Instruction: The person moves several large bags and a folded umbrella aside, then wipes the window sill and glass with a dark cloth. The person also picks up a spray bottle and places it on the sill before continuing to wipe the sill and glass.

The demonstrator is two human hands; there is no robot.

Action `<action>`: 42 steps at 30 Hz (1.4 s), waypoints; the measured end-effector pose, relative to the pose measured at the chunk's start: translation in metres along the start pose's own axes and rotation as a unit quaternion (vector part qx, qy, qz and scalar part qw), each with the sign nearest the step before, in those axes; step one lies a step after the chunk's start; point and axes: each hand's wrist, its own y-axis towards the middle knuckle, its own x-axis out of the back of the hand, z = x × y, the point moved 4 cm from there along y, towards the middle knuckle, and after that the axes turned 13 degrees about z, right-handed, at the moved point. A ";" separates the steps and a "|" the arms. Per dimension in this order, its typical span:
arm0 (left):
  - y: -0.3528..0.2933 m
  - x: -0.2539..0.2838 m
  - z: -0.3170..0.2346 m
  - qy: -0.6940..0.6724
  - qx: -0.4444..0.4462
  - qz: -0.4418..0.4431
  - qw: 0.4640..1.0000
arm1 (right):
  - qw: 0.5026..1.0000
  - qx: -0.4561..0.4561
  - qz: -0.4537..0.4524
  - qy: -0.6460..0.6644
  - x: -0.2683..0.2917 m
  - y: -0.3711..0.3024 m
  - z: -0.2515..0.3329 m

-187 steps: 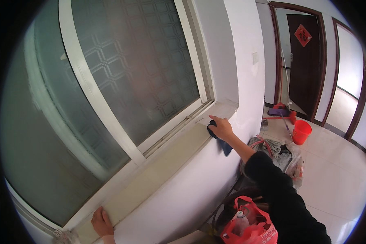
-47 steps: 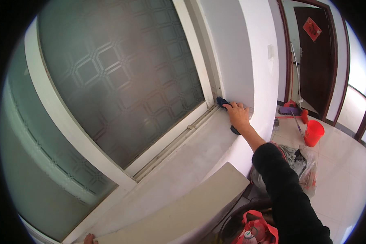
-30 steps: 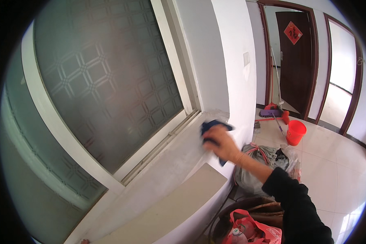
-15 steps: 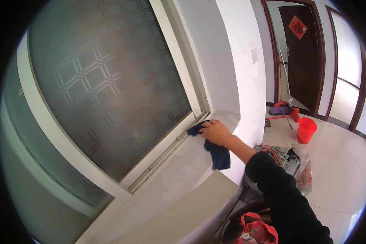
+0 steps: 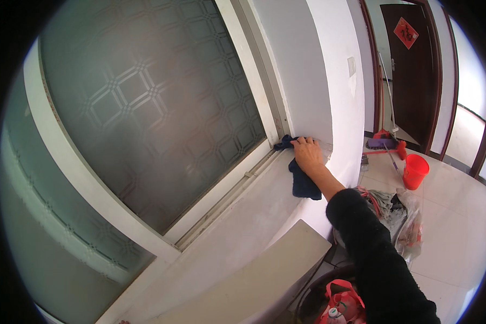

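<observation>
Right hand (image 5: pixel 308 153), palm down with the fingers lying close together, presses a dark blue cloth (image 5: pixel 302 181) onto the white window sill (image 5: pixel 254 210) at its far end, where the sill meets the side wall (image 5: pixel 329 81). The sill runs the length of the frosted, diamond-patterned window pane (image 5: pixel 151 108) and its white frame (image 5: pixel 221 183); judging by the hand's position in the corner, the wiping has reached the end of the sill, though the pictures do not show how clean the nearer stretch or the track beside the frame is. The cloth lies beneath and around the hand: one bunched part pokes out past the fingertips toward the frame, the rest trails back under the wrist over the sill's edge. The left hand is out of view. Behind, on the floor, stand a red bucket (image 5: pixel 415 171) and a mop (image 5: pixel 384 141).
</observation>
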 end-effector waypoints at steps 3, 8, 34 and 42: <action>0.000 -0.002 0.007 -0.011 0.008 -0.003 1.000 | 0.998 -0.046 -0.040 0.006 0.008 -0.006 -0.004; -0.002 -0.002 0.009 0.008 -0.005 0.003 1.000 | 0.997 -0.063 -0.035 -0.017 0.016 -0.019 -0.009; 0.002 0.000 0.000 0.011 -0.012 -0.024 1.000 | 0.807 0.484 0.203 0.270 0.090 -0.109 0.179; -0.002 0.003 -0.001 0.021 -0.002 -0.016 1.000 | 0.934 0.228 0.213 0.175 0.038 -0.055 0.070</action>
